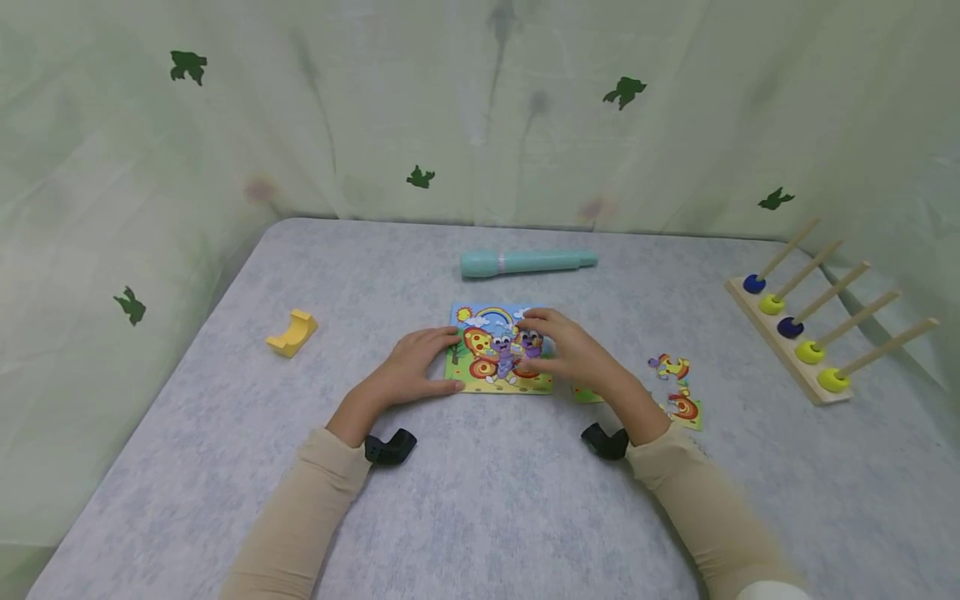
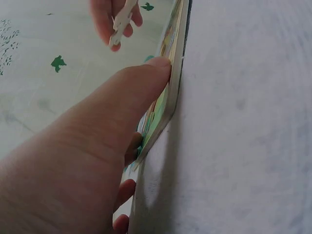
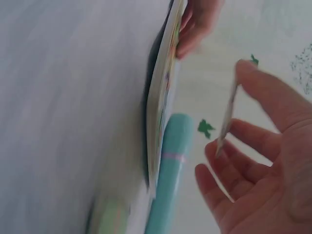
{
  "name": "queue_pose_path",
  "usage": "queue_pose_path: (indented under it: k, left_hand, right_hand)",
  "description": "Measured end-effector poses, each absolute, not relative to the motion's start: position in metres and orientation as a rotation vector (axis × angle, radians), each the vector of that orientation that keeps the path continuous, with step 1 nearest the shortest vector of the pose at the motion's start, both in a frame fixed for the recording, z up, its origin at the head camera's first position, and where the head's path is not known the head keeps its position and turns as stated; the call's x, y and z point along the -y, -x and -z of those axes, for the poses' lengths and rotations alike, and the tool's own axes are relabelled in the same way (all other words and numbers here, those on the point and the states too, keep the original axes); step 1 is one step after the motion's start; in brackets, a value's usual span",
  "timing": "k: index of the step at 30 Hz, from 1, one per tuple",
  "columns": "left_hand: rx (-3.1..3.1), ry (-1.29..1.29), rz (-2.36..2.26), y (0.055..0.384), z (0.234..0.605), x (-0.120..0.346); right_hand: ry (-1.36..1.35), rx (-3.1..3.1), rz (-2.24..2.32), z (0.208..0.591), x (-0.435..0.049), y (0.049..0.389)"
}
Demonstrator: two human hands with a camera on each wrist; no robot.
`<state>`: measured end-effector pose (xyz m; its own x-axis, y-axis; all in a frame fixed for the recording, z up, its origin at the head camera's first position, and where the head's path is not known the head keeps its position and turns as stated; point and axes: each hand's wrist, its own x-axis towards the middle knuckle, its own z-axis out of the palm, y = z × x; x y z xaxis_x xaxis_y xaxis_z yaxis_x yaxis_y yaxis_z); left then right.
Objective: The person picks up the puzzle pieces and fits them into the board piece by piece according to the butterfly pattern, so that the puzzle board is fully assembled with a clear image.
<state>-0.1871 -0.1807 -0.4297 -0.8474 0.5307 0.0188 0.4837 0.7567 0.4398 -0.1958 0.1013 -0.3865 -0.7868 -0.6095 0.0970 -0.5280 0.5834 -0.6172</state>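
Note:
A jigsaw puzzle board (image 1: 495,379) with a cartoon butterfly and rainbow picture lies flat on the table. My left hand (image 1: 408,362) rests at its left side, thumb (image 2: 156,66) touching the near edge and fingers near the left edge. Above the board's right part, my right hand (image 1: 577,354) pinches a thin puzzle piece (image 3: 226,119) between thumb and fingers, raised off the board. The left wrist view also shows this piece, edge-on. Partly hidden under the right forearm, another puzzle piece (image 1: 588,395) lies right of the board.
Loose puzzle pieces (image 1: 670,367) lie right of the right forearm. Behind the board is a teal tube-shaped toy (image 1: 536,262). A yellow arched block (image 1: 293,334) sits at left, and a wooden peg stand (image 1: 795,354) with blue and yellow beads at right.

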Motion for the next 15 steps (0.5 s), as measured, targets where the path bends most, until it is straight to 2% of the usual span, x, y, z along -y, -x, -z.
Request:
queue_pose_path:
  k: [15]
  left_hand:
    - [-2.876,-0.795,-0.644,0.185,0.429,0.176]
  right_hand:
    - [1.039,-2.736,0.799,0.418,-0.065,0.216]
